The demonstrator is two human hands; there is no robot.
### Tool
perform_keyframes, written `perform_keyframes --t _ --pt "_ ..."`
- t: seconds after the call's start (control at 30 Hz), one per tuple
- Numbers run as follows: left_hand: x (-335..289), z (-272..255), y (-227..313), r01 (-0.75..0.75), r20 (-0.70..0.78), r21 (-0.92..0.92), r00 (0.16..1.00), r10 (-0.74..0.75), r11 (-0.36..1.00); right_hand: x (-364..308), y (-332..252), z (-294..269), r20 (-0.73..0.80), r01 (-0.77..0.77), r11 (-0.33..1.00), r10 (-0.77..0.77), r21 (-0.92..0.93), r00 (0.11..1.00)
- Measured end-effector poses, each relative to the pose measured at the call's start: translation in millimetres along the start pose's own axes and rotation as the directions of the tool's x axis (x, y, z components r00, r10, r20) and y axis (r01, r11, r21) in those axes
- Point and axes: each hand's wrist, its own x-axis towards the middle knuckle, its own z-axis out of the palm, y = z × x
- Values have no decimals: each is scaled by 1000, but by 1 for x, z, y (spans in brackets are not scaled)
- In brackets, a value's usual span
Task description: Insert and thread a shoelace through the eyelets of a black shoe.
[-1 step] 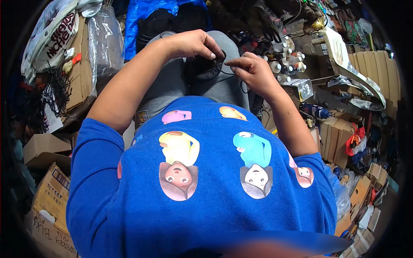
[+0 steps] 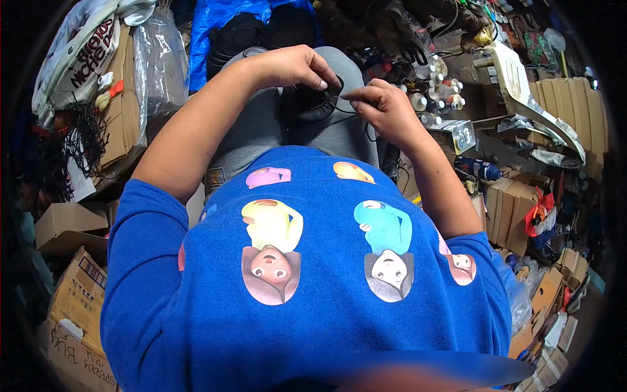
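The left hand [image 2: 297,67] arches over a black shoe-like piece [image 2: 312,110], fingers bent and nearly closed, thumb and forefinger pointing rightward at its far edge; it seems to grip the piece there. The right hand [image 2: 386,112] is half curled just beside it, forefinger reaching left and thumb tucked close below; whether anything is pinched between their tips cannot be told. A thin dark cord [image 2: 344,110] runs from the piece toward this hand.

The piece rests on the lap, over the grey trousers [image 2: 245,134], between the knees. Its rounded end points back toward the person's body; the far end is hidden under the left hand, so its full long axis cannot be made out.

Compared with the earlier frame, hands, piece and cord lie practically the same.

The left forearm [image 2: 202,111] slants up and inward from the elbow, wrist bent over; the right forearm [image 2: 444,176] slants up and leftward.

Farther out, small white-capped bottles [image 2: 437,91] stand to the right, and flat cardboard [image 2: 121,98] leans at the left.
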Motion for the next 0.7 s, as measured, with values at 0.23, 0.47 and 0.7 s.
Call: perform_keyframes --t 0.23,0.47,0.7 --pt "2 2 2 -21 -21 48 1000 23 999 1 -4 7 -14 -26 998 26 -60 1000" --pt "9 1 3 -24 15 52 1000 23 998 6 19 15 -37 -33 994 37 109 999" --pt "15 -5 -2 -111 100 65 990 104 992 14 52 12 249 -223 810 98 542 964"
